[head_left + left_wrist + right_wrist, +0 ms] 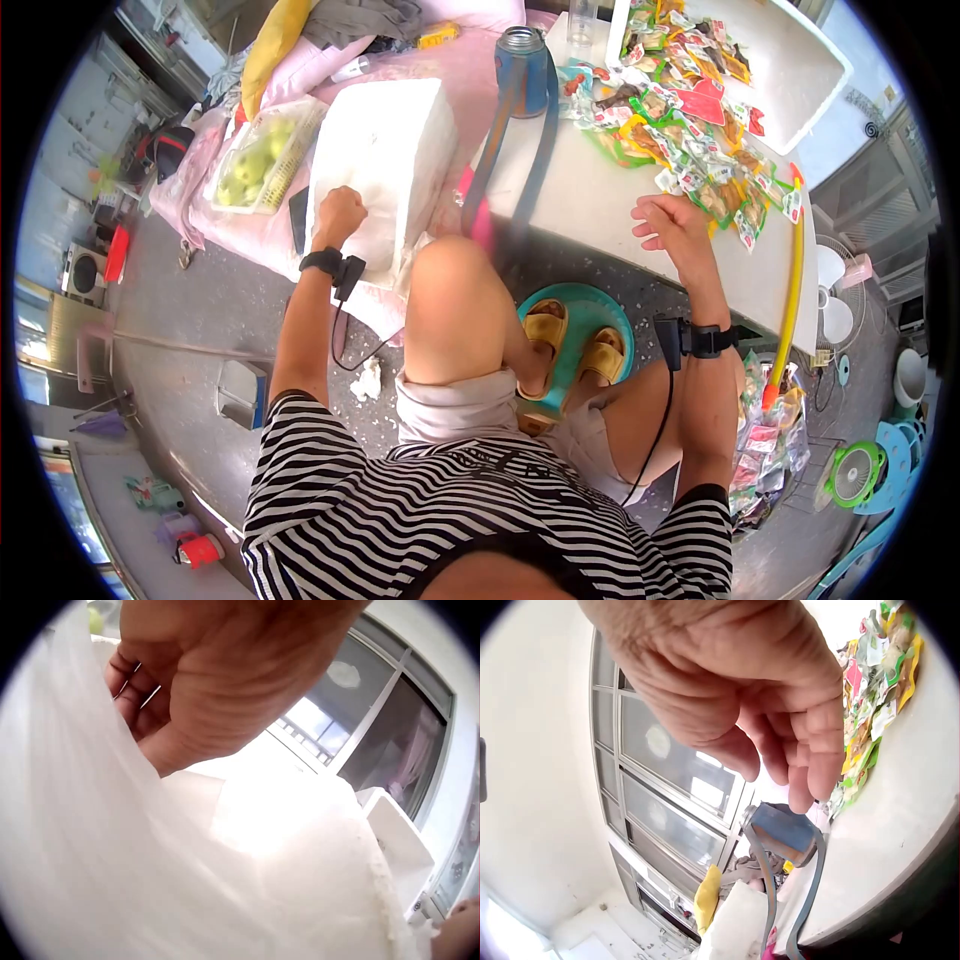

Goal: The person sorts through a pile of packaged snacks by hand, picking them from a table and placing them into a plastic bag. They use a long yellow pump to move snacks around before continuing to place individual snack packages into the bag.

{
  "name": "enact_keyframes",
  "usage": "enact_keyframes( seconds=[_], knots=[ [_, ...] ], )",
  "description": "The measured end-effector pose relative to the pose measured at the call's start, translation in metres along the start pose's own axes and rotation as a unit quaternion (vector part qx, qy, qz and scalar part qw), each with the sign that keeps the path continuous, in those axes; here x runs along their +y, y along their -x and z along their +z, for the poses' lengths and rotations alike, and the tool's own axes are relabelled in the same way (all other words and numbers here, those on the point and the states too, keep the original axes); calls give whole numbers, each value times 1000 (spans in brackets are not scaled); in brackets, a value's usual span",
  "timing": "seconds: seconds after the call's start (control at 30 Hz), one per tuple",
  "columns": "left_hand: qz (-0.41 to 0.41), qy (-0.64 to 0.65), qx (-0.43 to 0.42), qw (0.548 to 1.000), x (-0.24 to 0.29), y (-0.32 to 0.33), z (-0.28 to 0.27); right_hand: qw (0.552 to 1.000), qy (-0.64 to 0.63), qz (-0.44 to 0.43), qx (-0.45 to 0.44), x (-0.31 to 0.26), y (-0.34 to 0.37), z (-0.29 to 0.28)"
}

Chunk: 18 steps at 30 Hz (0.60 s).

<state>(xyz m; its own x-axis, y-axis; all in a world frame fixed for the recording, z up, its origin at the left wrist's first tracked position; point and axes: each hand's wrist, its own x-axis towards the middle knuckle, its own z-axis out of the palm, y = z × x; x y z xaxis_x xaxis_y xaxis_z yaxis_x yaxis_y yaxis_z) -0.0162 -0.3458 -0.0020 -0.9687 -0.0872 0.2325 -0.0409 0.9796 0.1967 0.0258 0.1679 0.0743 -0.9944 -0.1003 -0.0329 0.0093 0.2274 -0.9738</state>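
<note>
My left hand (340,215) is at the left side of a white box lined with white plastic film (385,125). In the left wrist view its fingers (135,690) curl at the edge of the white film (82,802), which hides the fingertips. My right hand (675,235) hovers by the near edge of a heap of small colourful snack packets (690,130) on the white table. Its fingers (821,750) are loosely bent, with nothing between them in the right wrist view.
A blue bottle with a long strap (535,80) stands on the white table (620,200), beside a white bin (800,80) lying behind the packets. A basket of green fruit (260,160) sits left of the lined box. A yellow-and-orange stick (790,290) runs along the table's right edge.
</note>
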Motion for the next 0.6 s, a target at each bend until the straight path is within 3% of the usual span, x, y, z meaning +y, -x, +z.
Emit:
enact_keyframes(
  seconds=[0.07, 0.23, 0.4, 0.5, 0.53, 0.6],
  knots=[
    [1, 33, 36, 999, 7, -4, -16, 1000, -1, 1, 1, -4, 3, 0],
    [24, 264, 70, 962, 99, 5, -111, 999, -32, 17, -38, -10, 1, 9],
    [98, 429, 77, 895, 205, 0, -117, 972, -164, -22, -165, -12, 1, 30],
    [163, 379, 138, 901, 265, -6, -87, 940, -281, 17, -193, -18, 1, 44],
    [174, 316, 124, 925, 281, -5, -79, 941, -283, 40, -181, -24, 0, 47],
    [241, 222, 171, 929, 308, -2, -58, 940, -318, 87, -89, -10, -9, 48]
  ],
)
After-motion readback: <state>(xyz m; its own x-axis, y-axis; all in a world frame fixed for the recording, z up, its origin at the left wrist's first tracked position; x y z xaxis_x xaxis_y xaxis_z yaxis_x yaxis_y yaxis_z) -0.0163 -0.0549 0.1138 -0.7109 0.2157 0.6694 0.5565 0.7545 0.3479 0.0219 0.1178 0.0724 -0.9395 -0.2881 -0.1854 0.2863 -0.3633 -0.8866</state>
